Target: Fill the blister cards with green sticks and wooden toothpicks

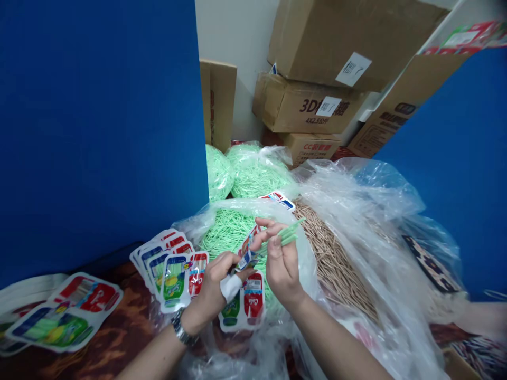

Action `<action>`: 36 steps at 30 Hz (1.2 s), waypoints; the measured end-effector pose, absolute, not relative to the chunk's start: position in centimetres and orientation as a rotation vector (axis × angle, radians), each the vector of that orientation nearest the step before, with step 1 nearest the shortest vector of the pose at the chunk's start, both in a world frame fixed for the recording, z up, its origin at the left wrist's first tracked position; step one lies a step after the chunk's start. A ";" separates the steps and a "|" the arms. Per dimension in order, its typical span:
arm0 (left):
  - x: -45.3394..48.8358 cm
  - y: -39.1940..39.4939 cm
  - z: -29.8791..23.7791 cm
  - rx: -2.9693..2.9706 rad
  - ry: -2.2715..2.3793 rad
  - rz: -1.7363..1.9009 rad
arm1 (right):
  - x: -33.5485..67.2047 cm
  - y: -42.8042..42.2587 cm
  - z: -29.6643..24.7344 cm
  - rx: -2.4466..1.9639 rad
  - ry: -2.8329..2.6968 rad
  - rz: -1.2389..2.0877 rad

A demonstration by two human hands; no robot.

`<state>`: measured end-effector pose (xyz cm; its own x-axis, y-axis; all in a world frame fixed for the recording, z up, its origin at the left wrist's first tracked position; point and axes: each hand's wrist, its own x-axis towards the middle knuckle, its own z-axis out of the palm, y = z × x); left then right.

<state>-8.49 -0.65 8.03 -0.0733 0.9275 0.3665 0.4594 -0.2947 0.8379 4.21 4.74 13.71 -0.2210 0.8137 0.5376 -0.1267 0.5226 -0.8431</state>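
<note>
My left hand [216,282], with a white bandage on one finger and a watch at the wrist, is closed on a small printed packet [247,248] held upright. My right hand [279,253] pinches a bunch of thin green sticks [288,233] whose lower ends meet the packet's mouth. Both hands hover over an open clear plastic bag full of loose green sticks [225,232]. A fanned row of filled packets [168,264] lies just left of my left hand, and two more packets [243,306] lie below it.
A bag of brown sticks [332,248] sits to the right under crumpled clear plastic [376,211]. More bags of green sticks [253,171] stand behind. Filled packets [63,311] lie at the far left. Blue partitions [99,121] flank both sides; cardboard boxes [317,100] are stacked behind.
</note>
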 end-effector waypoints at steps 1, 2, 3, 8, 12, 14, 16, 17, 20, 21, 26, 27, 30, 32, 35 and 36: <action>-8.4 -0.7 8.1 1.749 1.489 1.351 | 4.2 4.6 13.6 -0.623 -1.584 0.967; -8.4 -0.7 8.1 1.750 1.490 1.360 | 4.2 4.4 13.5 -0.641 -1.616 0.952; -8.4 -0.6 8.2 1.753 1.490 1.371 | 4.3 4.3 13.4 -0.662 -1.655 0.929; -8.8 -0.6 8.2 1.771 1.474 1.368 | 6.1 4.9 12.8 -0.715 -1.837 0.837; -8.9 -0.8 8.5 1.717 1.428 1.314 | 7.8 7.3 11.4 -0.792 -1.695 1.014; -8.9 -0.9 8.7 1.679 1.412 1.317 | 8.1 8.1 10.3 -0.833 -1.636 1.234; -9.0 -1.0 8.8 1.654 1.404 1.318 | 8.0 8.3 9.5 -0.845 -1.526 1.367; -9.1 -1.1 8.8 1.645 1.409 1.324 | 7.9 8.2 9.2 -0.845 -1.470 1.364; -9.4 -1.4 8.5 1.591 1.485 1.381 | 7.5 7.4 9.0 -0.839 -1.461 1.297; -9.5 -1.5 8.3 1.549 1.524 1.408 | 7.5 7.1 9.0 -0.839 -1.487 1.279; -9.5 -2.4 7.5 1.258 1.440 1.468 | 7.1 6.3 9.1 -0.828 -1.545 1.249; -9.4 -2.6 7.4 1.198 1.391 1.495 | 6.9 6.1 9.0 -0.817 -1.562 1.273; -9.5 -3.5 6.9 1.048 1.364 1.530 | 6.5 5.2 8.5 -0.812 -1.596 1.297; -9.9 -4.3 6.6 0.992 1.411 1.484 | 6.0 4.4 8.0 -0.833 -1.642 1.310; -10.9 -5.8 6.1 0.925 1.460 1.446 | 4.9 3.3 6.9 -0.853 -1.703 1.353; -11.3 -6.3 5.9 0.895 1.465 1.467 | 4.5 3.0 6.6 -0.854 -1.704 1.373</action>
<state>-11.29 -6.26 5.94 -0.3777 0.9225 -0.0801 -0.0817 0.0530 0.9952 4.51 3.02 6.57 -0.4771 0.8650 0.1552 0.0325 0.1938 -0.9805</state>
